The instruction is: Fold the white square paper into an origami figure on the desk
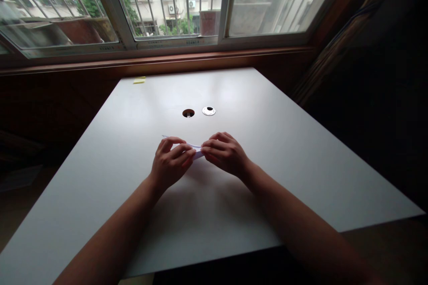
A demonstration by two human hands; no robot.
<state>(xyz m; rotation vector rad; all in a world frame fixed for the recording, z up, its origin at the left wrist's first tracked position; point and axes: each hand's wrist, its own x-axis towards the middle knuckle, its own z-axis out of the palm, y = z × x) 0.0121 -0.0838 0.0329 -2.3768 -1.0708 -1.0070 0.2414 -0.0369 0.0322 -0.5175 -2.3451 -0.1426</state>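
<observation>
Between my two hands is a thin, pale violet piece of paper (198,155), bent or folded, its far edge curving upward. My left hand (171,158) pinches its left part, and a narrow tip of it pokes out beyond those fingers. On the other side, my right hand (226,151) has its fingertips closed on the right end. The hands are close together, just above the white table (267,142). My fingers hide much of the paper, so its full shape cannot be made out.
Beyond the hands, the tabletop has a round cable hole (188,113) with a loose round cover (209,111) to its right. Yellow strips (139,80) lie at the far left corner. A barred window (174,4) stands behind the table.
</observation>
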